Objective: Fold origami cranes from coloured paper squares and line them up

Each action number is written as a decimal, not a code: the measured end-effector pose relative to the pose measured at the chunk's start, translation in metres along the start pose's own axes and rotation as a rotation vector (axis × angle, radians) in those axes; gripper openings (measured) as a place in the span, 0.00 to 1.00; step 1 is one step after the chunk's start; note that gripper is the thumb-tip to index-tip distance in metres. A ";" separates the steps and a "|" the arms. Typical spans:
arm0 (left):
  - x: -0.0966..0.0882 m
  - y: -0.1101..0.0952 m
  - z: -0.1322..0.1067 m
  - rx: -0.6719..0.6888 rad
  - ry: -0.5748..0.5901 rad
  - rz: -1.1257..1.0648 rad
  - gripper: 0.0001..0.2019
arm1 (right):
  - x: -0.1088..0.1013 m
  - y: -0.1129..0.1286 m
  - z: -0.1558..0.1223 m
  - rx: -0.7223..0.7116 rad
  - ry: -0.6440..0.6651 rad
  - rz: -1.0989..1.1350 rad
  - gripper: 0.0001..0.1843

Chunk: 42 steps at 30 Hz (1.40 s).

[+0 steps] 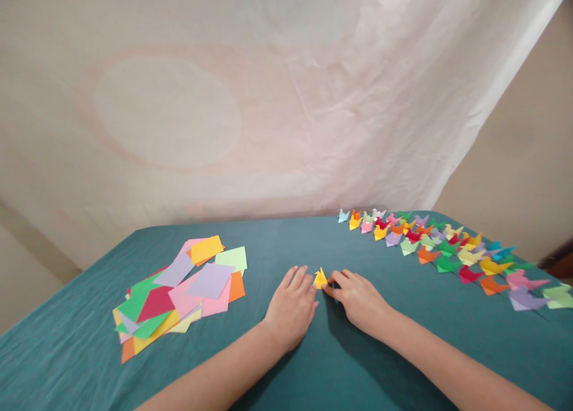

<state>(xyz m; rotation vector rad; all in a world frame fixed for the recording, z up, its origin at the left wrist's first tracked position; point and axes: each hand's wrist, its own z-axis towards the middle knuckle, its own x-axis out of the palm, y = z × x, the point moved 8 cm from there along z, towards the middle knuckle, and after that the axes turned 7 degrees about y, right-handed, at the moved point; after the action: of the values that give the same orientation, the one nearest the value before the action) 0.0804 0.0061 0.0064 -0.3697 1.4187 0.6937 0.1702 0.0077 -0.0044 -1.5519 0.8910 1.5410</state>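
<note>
A small yellow origami bird (320, 278) stands on the teal cloth between my hands, its pointed tip upward. My right hand (358, 297) pinches its right side between thumb and fingertips. Just to the left, my left hand (293, 306) lies on the cloth, palm down and fingers stretched out, with its fingertips close beside the bird. Whether those fingertips touch the bird I cannot tell.
On the left lies a loose, overlapping pile of coloured paper squares (156, 303). Several rows of folded paper birds (470, 256) stand along the right side of the table (277, 238). A pale cloth (268, 101) hangs behind.
</note>
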 end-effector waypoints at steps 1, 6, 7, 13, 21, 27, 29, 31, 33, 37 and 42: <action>-0.001 0.001 0.000 0.001 -0.002 -0.007 0.14 | 0.000 0.000 0.000 -0.002 0.008 0.004 0.17; -0.003 0.001 -0.001 -0.009 -0.026 -0.044 0.15 | 0.000 -0.002 0.000 -0.002 0.020 0.027 0.18; -0.003 0.000 0.000 0.001 -0.028 -0.049 0.16 | -0.001 -0.002 0.000 -0.001 0.014 0.028 0.18; 0.002 0.000 0.001 0.018 -0.014 -0.082 0.16 | -0.004 0.001 -0.004 -0.046 -0.014 0.022 0.17; -0.002 0.004 0.000 0.004 -0.032 -0.080 0.16 | -0.001 0.009 -0.005 -0.061 -0.070 -0.091 0.17; -0.001 0.003 0.001 0.013 -0.023 -0.050 0.16 | 0.000 0.010 0.000 -0.028 -0.079 -0.156 0.14; 0.000 0.002 0.002 0.019 -0.014 -0.046 0.16 | 0.001 0.009 0.003 -0.010 -0.076 -0.163 0.13; 0.000 0.001 0.002 0.022 -0.007 -0.043 0.16 | 0.001 0.007 0.006 0.013 -0.073 -0.166 0.12; 0.000 0.001 0.002 0.020 -0.007 -0.040 0.16 | 0.002 0.006 0.009 0.036 -0.073 -0.169 0.11; 0.000 0.001 0.002 0.021 -0.007 -0.034 0.16 | 0.005 0.005 0.013 0.041 -0.086 -0.171 0.11; 0.001 0.000 0.002 0.014 -0.007 -0.033 0.16 | 0.007 0.009 0.014 0.054 -0.095 -0.173 0.11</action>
<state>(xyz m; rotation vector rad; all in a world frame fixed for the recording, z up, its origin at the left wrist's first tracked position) 0.0822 0.0079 0.0062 -0.3782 1.4071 0.6575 0.1561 0.0161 -0.0113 -1.4644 0.7196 1.4428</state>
